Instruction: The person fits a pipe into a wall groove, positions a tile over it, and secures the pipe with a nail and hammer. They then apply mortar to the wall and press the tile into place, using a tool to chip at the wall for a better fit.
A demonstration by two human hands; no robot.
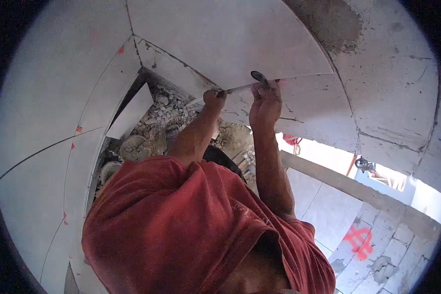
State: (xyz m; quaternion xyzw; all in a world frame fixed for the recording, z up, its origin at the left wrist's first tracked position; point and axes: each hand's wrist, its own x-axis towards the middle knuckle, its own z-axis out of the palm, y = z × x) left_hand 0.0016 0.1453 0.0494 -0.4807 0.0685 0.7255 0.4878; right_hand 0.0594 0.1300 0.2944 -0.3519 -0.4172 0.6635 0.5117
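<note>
My left hand (214, 99) is raised to the wall, its fingers closed at the left end of a thin strip or blade (241, 88). Farther right, my right hand (266, 105) is closed around a dark handle-like piece (258, 76) at the strip's other end. The strip lies along the lower edge of a large pale panel (230, 39). Below that edge runs a lighter wall band (308, 98) with dark marks. What the strip is exactly is too small to tell.
Rubble (169, 110) lies below, with a bucket (134, 148) and a loose pale tile (131, 111) leaning at the left. Large wall tiles (39, 93) with red clips fill the left side. A concrete ledge (328, 179) crosses the lower right, near a red-painted mark (359, 241).
</note>
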